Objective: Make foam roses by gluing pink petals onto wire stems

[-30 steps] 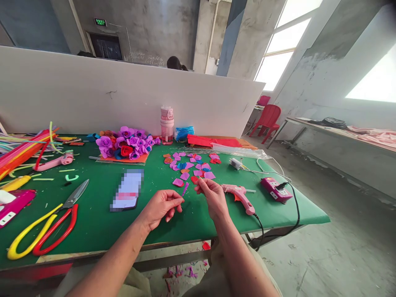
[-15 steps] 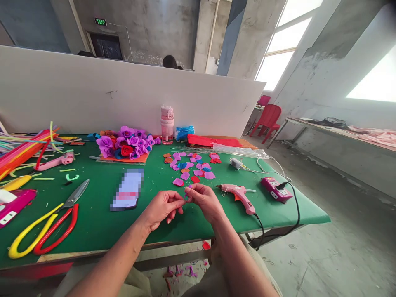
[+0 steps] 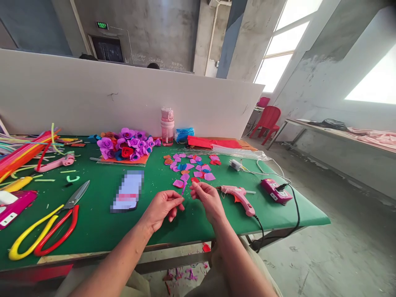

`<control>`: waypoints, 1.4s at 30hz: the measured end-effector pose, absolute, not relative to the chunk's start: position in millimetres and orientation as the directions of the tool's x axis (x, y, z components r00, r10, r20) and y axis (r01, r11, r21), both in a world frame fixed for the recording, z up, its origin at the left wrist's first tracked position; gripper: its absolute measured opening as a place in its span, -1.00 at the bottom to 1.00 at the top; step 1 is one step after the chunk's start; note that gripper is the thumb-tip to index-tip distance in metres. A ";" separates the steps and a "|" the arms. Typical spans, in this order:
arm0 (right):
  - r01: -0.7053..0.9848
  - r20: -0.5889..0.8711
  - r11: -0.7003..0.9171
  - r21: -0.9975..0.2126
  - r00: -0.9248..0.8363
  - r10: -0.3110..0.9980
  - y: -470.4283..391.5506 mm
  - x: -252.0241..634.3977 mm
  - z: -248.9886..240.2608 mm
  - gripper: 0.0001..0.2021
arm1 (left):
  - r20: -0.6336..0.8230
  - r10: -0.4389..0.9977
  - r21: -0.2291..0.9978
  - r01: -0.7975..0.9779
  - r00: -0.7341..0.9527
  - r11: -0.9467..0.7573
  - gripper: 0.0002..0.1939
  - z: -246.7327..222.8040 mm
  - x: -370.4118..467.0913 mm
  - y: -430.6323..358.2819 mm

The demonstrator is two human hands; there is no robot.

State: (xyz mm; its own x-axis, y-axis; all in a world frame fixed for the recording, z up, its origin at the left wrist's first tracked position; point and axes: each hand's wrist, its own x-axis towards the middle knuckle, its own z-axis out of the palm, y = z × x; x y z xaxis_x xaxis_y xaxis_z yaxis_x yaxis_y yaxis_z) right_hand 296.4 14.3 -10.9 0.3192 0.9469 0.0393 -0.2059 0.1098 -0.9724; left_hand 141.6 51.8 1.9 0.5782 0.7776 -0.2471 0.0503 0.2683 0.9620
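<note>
Above the green table [image 3: 161, 231], my left hand [image 3: 165, 207] pinches the lower end of a small, thin purple piece [image 3: 184, 188] that stands up from the fingertips. My right hand [image 3: 204, 197] is just right of it, thumb and forefinger pressed together; whatever lies between them is too small to name. A narrow gap separates the two hands. Purple, red, blue and orange petals [image 3: 209, 176] lie in small groups beyond my hands. A pink glue gun [image 3: 239, 196] rests right of my right hand.
Scissors [image 3: 74, 198] and a phone [image 3: 127, 192] lie on the left. Purple and red flowers [image 3: 133, 144], a pink bottle [image 3: 167, 128] and red sheets [image 3: 213, 142] are at the back. A power strip [image 3: 276, 191] with cords is on the right.
My hands have parted slightly, my right hand shifting right. The purple piece, earlier mostly hidden between the fingertips, now shows upright at my left hand.
</note>
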 end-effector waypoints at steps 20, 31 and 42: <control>-0.232 -0.054 -0.010 -0.973 0.186 0.981 9.1 282.8 -8.3 -0.71 | -0.246 0.787 0.958 0.021 0.566 0.285 -0.63 -2.7 148.5 45.7; -0.206 -0.019 0.025 -0.978 0.208 0.978 11.7 278.6 -15.5 -0.73 | -0.207 0.803 0.969 0.002 0.559 0.248 -0.64 -10.8 150.5 45.7; -0.181 -0.033 -0.002 -0.984 0.164 0.986 10.6 288.1 -10.4 -0.65 | -0.238 0.801 0.962 0.018 0.549 0.274 -0.66 -5.5 150.2 45.0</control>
State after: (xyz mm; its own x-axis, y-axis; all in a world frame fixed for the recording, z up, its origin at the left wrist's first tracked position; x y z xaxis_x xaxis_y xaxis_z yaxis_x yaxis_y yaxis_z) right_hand 288.1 10.6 -10.4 0.1642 0.9859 -0.0326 -0.1807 -0.0024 -0.9835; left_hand 150.2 45.0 -5.5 0.5488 0.8013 -0.2383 0.0176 0.2739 0.9616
